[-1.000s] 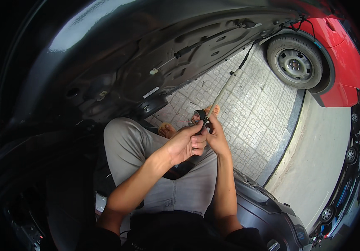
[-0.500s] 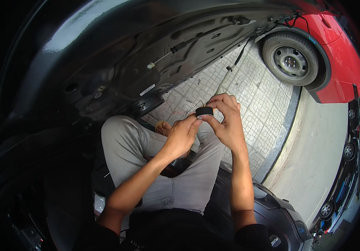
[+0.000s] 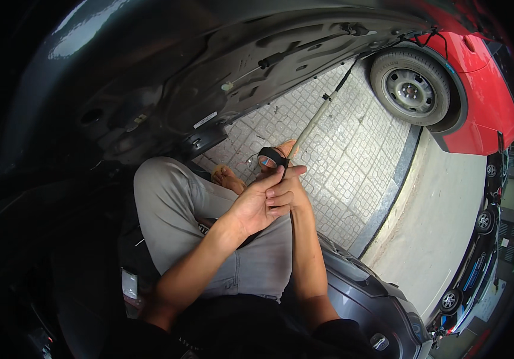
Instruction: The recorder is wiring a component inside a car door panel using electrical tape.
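Observation:
A roll of black tape (image 3: 272,157) stands on edge beside a grey-sheathed wire harness (image 3: 312,127), at a black-wrapped stretch of it. My left hand (image 3: 255,206) is turned palm up just below the roll. Its thumb presses toward the dark end of the harness, and the fingers curl round there. Close behind it on the right is my right hand (image 3: 298,195), largely covered by the left. What its fingers do is hidden. From the hands the harness runs up and away to the right, over the paving, into a black covered part.
A dark raised car panel (image 3: 209,78) hangs over the upper left. At lower right lies dark grey bodywork (image 3: 358,287). Tiled paving (image 3: 334,197) reaches a kerb and road. A red car (image 3: 478,90) with its wheel (image 3: 410,87) stands at upper right. My bent knee (image 3: 164,185) is beside the hands.
Both hands have drawn together and shifted down and slightly left. The left palm has turned up, covering the right hand. The tape roll has tilted and moved left.

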